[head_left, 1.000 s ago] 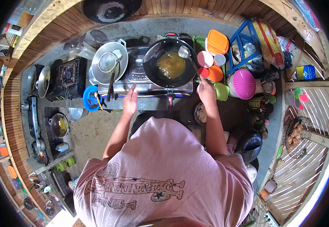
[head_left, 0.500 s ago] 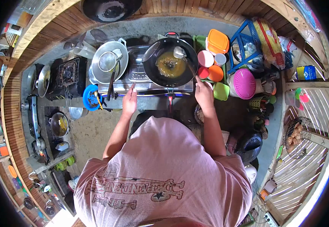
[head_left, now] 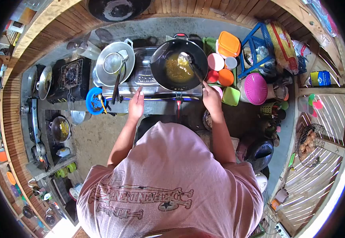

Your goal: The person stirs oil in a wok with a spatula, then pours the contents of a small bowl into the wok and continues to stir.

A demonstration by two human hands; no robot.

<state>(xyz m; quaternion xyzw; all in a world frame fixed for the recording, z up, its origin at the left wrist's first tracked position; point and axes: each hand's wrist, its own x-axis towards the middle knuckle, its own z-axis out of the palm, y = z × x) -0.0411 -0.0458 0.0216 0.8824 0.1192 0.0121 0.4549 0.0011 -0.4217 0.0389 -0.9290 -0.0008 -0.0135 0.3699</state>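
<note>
A black wok (head_left: 162,77) with yellowish oil and dark bits sits on the right side of the gas stove (head_left: 144,75). My right hand (head_left: 212,97) is closed around the handle of a ladle (head_left: 196,72), whose bowl dips into the oil near the wok's far side. At the stove's front edge, my left hand (head_left: 136,105) has its fingers stretched forward and holds nothing. Left of the wok stands a large metal pot (head_left: 129,71) with a strainer (head_left: 113,63) lying across it. Its dark handle and another dark handle point toward my left hand.
A blue bowl (head_left: 90,104) of dark food with a yellow-handled utensil sits left of the stove. To the right are an orange-lidded container (head_left: 228,43), several smaller tubs, a pink-lidded container (head_left: 255,88) and a blue rack (head_left: 241,70). A grill (head_left: 71,75) stands farther left.
The ladle's bowl has moved down into the oil, where it sat higher near the far side before. My right hand has shifted slightly left; my left hand stays put.
</note>
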